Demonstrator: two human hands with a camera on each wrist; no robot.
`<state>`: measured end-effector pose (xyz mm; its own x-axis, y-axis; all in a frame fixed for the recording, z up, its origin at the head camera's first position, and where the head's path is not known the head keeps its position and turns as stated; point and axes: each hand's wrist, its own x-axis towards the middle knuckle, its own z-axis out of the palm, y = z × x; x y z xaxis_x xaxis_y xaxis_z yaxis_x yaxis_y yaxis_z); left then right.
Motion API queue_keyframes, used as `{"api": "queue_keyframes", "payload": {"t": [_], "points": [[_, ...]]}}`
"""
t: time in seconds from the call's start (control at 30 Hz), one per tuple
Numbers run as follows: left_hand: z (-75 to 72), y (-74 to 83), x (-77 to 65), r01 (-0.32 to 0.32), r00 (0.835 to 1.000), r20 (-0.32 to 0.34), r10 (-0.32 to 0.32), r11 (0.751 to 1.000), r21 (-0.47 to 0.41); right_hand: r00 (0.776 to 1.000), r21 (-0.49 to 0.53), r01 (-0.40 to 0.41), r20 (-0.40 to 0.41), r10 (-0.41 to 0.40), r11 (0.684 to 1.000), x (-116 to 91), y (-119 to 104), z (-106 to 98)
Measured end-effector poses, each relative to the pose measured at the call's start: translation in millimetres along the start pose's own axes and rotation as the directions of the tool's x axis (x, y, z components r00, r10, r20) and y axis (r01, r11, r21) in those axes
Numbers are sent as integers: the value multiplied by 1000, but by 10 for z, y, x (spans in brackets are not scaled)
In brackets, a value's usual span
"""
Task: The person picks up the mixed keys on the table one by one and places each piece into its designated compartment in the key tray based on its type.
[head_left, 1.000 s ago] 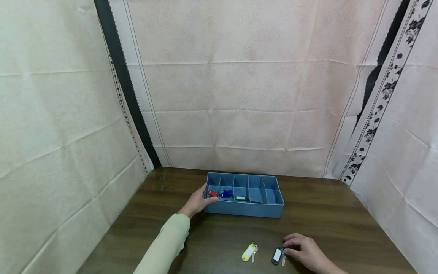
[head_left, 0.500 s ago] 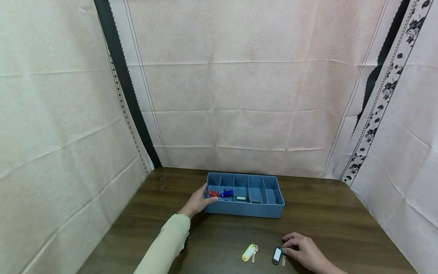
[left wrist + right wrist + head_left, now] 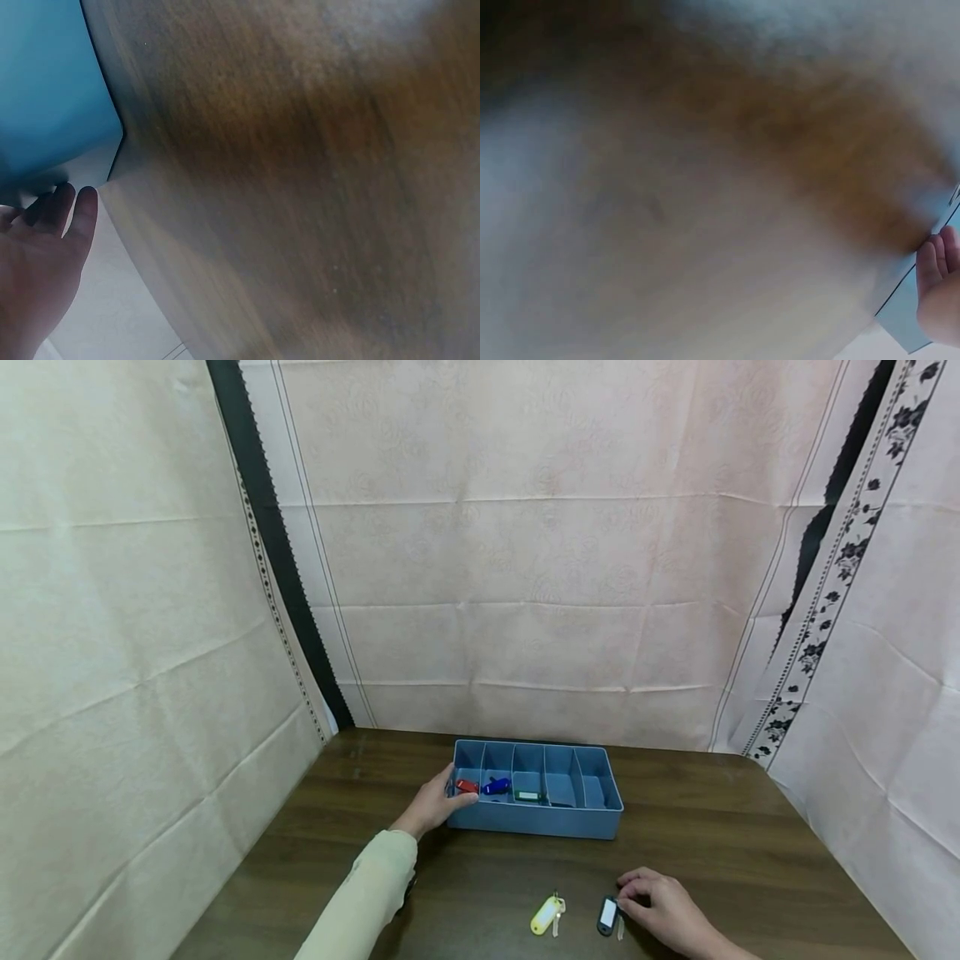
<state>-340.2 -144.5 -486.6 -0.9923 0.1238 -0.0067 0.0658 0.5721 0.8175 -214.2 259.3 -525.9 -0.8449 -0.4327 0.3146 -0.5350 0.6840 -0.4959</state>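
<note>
My left hand [image 3: 431,803] grips the left end of a blue divided box [image 3: 536,824], thumb over the front corner and fingers along the side wall. In the left wrist view, the fingers [image 3: 84,214] lie against the box's end [image 3: 60,97]. My right hand [image 3: 663,910] pinches a black key tag [image 3: 607,916] with a white label near its ring end; a small key [image 3: 620,928] hangs beside it. Left of it a yellow key tag [image 3: 545,915] with its key lies on the table. The right wrist view is mostly blurred, with fingers [image 3: 928,262] at its right edge.
Inside the box, a red tag [image 3: 467,786], a blue tag [image 3: 496,787] and a green tag [image 3: 527,796] sit in separate compartments, left to right. The brown wooden table [image 3: 360,810] meets a hanging pale cloth [image 3: 540,568] at the back and sides.
My right hand and the black key tag have shifted very slightly away from me. My left hand stays on the box, and the yellow tag has not moved.
</note>
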Motion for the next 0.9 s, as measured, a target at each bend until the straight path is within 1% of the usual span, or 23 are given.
{"api": "queue_keyframes", "payload": {"t": [0.1,0.17,0.3,0.4,0.47,0.6,0.73,0.9], "points": [[-2,10,-3,-3,1000,1,3,1000,-2,1000,-29,9,-29,-10,1000,14,-3,16],[-3,15,-5,-5,1000,2,5,1000,0,999,-41,-1,-36,0,999,27,-2,21],[-1,18,-6,-11,1000,5,11,1000,0,996,-27,-88,10,88,996,61,3,5],[-1,19,-5,-9,1000,7,9,1000,2,987,17,-157,40,156,987,84,-6,-23],[-3,19,-6,-7,1000,8,7,1000,5,982,52,-189,36,188,981,103,-17,-33],[-6,14,-7,-8,1000,6,8,1000,0,976,94,-213,-34,217,972,167,-63,-37],[-9,9,-13,-11,1000,5,11,1000,-7,971,117,-182,-136,198,976,250,-136,-45],[-11,11,-19,-5,1000,4,5,1000,-6,951,172,-177,-225,214,969,373,-246,-111]]}}
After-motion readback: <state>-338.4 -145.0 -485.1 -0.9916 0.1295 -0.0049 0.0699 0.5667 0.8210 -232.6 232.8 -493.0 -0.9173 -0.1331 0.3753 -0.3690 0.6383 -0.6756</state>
